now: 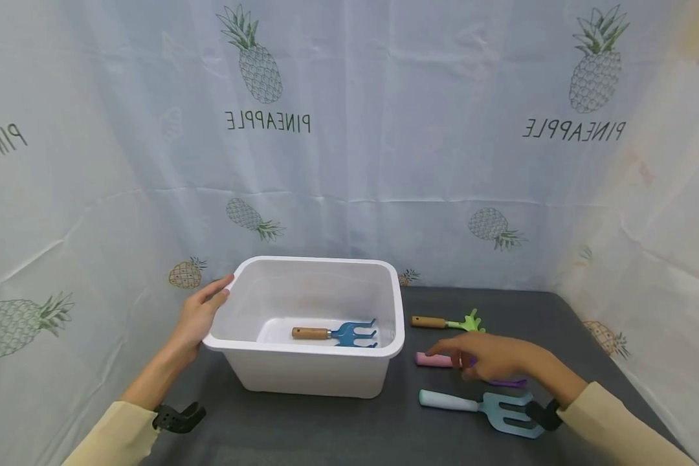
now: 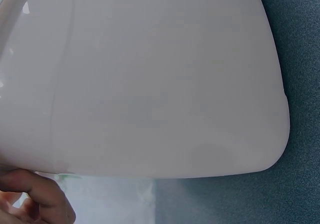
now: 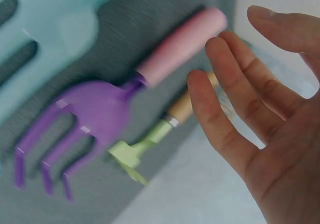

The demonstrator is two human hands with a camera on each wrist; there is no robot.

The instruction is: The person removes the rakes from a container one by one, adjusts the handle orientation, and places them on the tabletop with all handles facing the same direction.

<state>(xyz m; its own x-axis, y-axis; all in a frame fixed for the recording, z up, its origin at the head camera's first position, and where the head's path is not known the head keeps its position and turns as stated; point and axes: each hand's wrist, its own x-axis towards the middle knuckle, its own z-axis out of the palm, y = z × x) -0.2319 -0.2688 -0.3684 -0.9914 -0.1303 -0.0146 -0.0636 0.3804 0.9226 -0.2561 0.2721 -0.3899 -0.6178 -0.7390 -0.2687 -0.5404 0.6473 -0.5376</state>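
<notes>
At the left end of a white plastic basin (image 1: pixel 309 373), my left hand (image 1: pixel 200 317) grips the rim. The left wrist view shows curled fingers (image 2: pixel 50 199) at the basin's edge. My right hand (image 1: pixel 495 356) hovers over a small hand rake with a pink handle and purple tines (image 3: pixel 100 106). Its fingers are spread and hold nothing; in the right wrist view they look apart from the pink handle (image 3: pixel 182 46). From the head view, the hand covers the rake's middle. A blue hand rake with a wooden handle (image 1: pixel 310 333) lies inside the basin.
Beyond the right hand lies a green rake with a wooden handle (image 1: pixel 429 321). Nearer me is a light blue garden fork (image 1: pixel 450 401), partly under the right wrist strap. The dark tabletop (image 1: pixel 326 433) meets pineapple-print curtains (image 1: pixel 355 162) at the back and sides.
</notes>
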